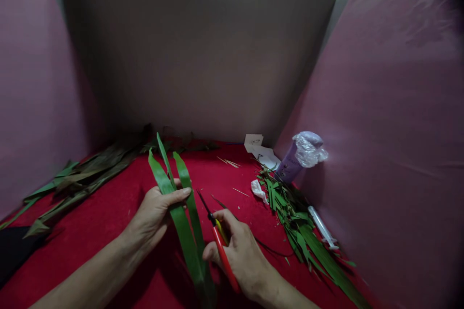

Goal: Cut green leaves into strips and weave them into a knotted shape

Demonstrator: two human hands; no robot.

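Note:
Long green leaf strips [185, 231] are pinched in my left hand [154, 210], with the thumb lying across them. Their upper ends fan out above the fingers and the lower ends run down toward me. Just to the right, my right hand [242, 251] grips a small pair of snips [222, 251] with red and yellow handles. The dark, narrow blades point up and left, close to the leaf strips but apart from them. Whether the blades are parted is hard to make out.
Dried leaves [97, 169] lie along the left side of the red cloth [217, 164]. To the right are green leaf scraps [286, 207], crumpled tissue [258, 191], a syringe [322, 227] and a purple container [290, 161] with plastic wrap. Thin sticks [228, 161] and paper [266, 157] lie farther back.

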